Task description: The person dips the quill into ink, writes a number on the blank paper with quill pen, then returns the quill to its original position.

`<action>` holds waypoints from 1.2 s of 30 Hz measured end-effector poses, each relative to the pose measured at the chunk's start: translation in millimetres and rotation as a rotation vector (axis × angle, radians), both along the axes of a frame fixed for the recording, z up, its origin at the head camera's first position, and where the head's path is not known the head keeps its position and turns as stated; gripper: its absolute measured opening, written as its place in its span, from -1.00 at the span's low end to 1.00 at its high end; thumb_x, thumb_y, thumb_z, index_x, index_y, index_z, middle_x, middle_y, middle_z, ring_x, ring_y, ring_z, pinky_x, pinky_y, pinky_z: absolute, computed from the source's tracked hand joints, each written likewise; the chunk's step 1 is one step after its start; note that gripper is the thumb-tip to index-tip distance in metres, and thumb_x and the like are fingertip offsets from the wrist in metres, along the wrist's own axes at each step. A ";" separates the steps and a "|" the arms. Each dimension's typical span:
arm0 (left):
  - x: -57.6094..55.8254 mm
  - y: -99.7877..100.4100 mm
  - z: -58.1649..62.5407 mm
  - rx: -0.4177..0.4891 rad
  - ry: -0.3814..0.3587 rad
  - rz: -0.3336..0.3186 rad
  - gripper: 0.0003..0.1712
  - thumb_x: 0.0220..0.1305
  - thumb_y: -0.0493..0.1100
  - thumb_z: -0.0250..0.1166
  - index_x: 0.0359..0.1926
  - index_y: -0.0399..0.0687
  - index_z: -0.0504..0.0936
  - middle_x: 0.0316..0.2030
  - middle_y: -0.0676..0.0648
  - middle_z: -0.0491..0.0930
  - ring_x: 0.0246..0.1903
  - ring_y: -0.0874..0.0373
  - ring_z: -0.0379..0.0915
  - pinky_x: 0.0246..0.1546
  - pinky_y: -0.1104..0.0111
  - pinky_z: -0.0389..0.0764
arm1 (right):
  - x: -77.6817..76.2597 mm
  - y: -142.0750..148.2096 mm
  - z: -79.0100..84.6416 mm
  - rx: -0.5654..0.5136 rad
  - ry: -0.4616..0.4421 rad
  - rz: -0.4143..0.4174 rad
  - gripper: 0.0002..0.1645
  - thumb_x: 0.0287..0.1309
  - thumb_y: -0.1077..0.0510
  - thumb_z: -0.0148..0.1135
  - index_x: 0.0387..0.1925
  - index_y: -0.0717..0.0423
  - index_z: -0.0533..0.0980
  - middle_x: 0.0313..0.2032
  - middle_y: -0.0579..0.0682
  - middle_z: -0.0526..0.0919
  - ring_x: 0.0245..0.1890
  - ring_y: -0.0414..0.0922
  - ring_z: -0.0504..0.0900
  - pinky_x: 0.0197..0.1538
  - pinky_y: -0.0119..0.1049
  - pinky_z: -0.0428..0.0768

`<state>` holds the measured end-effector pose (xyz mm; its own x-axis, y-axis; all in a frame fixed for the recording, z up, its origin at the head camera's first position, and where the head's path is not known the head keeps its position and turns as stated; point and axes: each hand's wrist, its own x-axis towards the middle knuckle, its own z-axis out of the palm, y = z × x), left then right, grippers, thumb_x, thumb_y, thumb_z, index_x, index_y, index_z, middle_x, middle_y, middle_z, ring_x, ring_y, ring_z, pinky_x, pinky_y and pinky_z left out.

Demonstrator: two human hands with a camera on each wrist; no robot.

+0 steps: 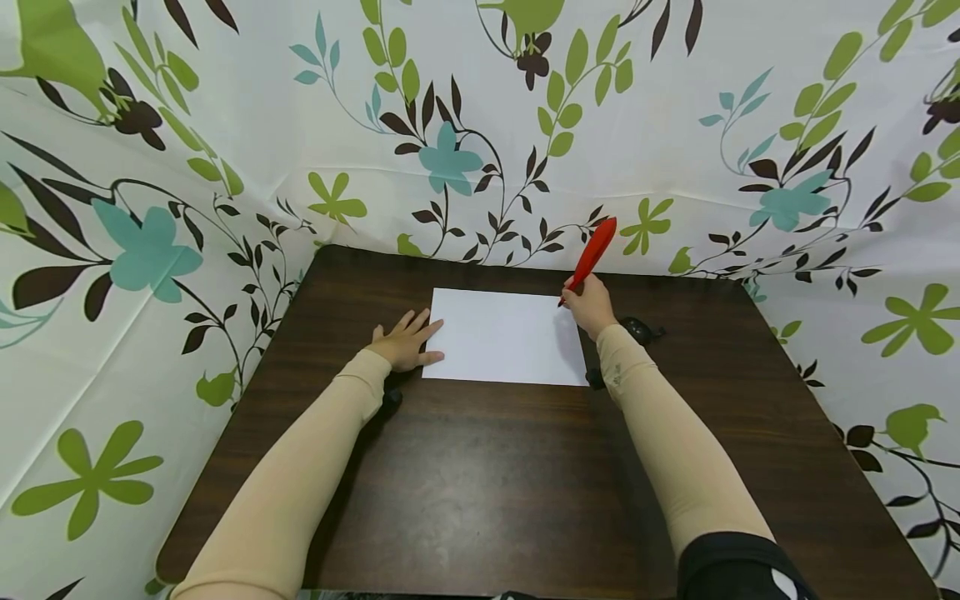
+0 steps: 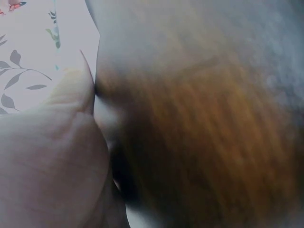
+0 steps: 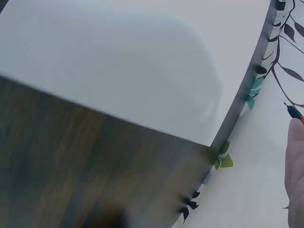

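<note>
My spread left hand [image 1: 404,343] steadies white rectangular paper [image 1: 498,340]; my right hand [image 1: 592,307] grips a tapered red pen [image 1: 595,248], likely poised to mark, needing light tip pressure next.

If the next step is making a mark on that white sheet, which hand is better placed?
Probably the right hand: it holds the red pen, tip pointing down by the far right corner of the white sheet. The left hand has no pen and lies spread at the sheet's left edge.
</note>
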<state>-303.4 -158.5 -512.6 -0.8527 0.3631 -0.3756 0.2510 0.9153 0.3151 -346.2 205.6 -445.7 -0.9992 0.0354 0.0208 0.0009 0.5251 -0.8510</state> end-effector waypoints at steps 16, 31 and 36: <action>-5.0 0.9 -5.3 -0.007 0.012 -0.006 -0.02 0.39 0.53 -0.08 0.63 0.46 -0.29 0.61 0.12 -0.53 0.59 -0.02 -0.59 0.35 -0.44 -0.31 | 1.4 -8.0 -4.6 0.016 -0.008 0.008 -0.75 0.43 0.31 0.14 0.07 0.29 0.43 0.03 0.28 0.56 -0.08 0.16 0.60 0.03 0.00 0.58; -0.2 1.6 0.3 -0.009 -0.011 0.000 -0.04 0.43 0.47 -0.06 0.63 0.41 -0.30 0.61 0.10 -0.54 0.58 -0.02 -0.62 0.36 -0.43 -0.36 | 0.0 -13.0 -10.0 0.020 -0.006 0.022 -0.78 0.43 0.31 0.13 0.05 0.28 0.44 -0.04 0.27 0.59 -0.14 0.11 0.59 -0.01 -0.06 0.60; -0.5 1.9 -0.3 -0.012 -0.006 0.002 -0.04 0.43 0.48 -0.06 0.63 0.42 -0.30 0.61 0.10 -0.54 0.58 -0.02 -0.61 0.36 -0.43 -0.35 | -2.3 -15.5 -11.7 0.021 -0.003 0.028 -0.77 0.43 0.31 0.13 0.05 0.28 0.45 0.00 0.27 0.58 -0.13 0.12 0.59 -0.02 -0.06 0.60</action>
<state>-303.9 -156.6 -512.9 -0.8512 0.3564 -0.3854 0.2468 0.9197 0.3054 -348.4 190.2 -457.4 -0.9998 0.0067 0.0183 -0.0117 0.5427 -0.8398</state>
